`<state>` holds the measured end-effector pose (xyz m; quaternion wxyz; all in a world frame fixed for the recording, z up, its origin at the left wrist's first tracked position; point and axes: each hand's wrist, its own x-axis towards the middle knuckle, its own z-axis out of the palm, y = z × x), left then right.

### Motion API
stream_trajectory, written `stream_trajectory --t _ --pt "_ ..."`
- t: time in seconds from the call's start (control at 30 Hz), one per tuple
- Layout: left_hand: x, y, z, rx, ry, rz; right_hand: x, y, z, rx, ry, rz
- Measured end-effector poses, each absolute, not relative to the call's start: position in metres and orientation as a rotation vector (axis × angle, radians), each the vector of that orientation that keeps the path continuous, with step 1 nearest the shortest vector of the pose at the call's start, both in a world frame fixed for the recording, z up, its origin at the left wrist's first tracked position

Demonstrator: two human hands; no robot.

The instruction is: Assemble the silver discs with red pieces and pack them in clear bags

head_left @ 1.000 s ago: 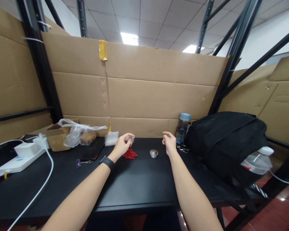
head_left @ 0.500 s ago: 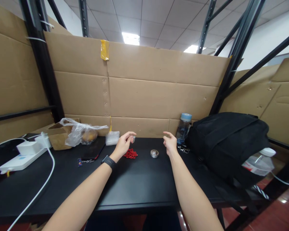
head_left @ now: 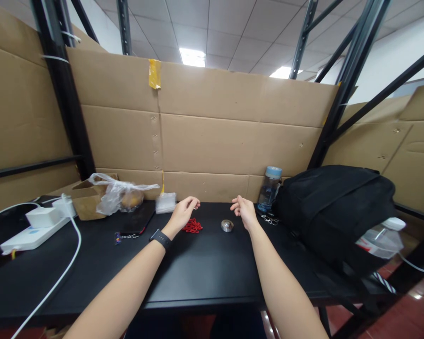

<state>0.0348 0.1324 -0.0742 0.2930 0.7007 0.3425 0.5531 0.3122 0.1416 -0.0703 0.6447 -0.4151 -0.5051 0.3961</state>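
My left hand (head_left: 184, 213), with a dark watch (head_left: 160, 239) on its wrist, is closed in a pinch just above a pile of red chain (head_left: 192, 226). Something small and shiny shows at its fingertips, too small to name. Over the back right of the black table, my right hand (head_left: 245, 210) is held with loosely bent fingers apart and nothing visible in them. A small round silver metal piece (head_left: 227, 226) lies on the table (head_left: 212, 268) between the hands, touched by neither.
Left side: a white power strip (head_left: 31, 235) with cables, a cardboard box (head_left: 88, 202), a plastic bag (head_left: 118, 195), a dark flat case (head_left: 138, 221) and clear packets (head_left: 166, 203). Right side: a water bottle (head_left: 268, 190), a silver chain (head_left: 269, 219) and a black backpack (head_left: 332, 212). Cardboard (head_left: 205, 141) stands behind.
My right hand has shifted slightly left, its extended index finger now bent. The left hand has turned a little, and its fingertips have lowered. The chain and metal piece lie as before.
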Motion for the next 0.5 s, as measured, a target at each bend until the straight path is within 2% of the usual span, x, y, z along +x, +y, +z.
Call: stream_trajectory --t 0.37,0.5 --pt "0.0360 0.1336 -0.0764 1.862 1.031 1.389 0.3093 0.1390 -0.0696 -0.933 -1.174 1.040" --pt "0.0377 0.1296 -0.0763 1.861 1.045 1.307 0.3080 0.1396 -0.0731 -0.954 -1.220 0.974"
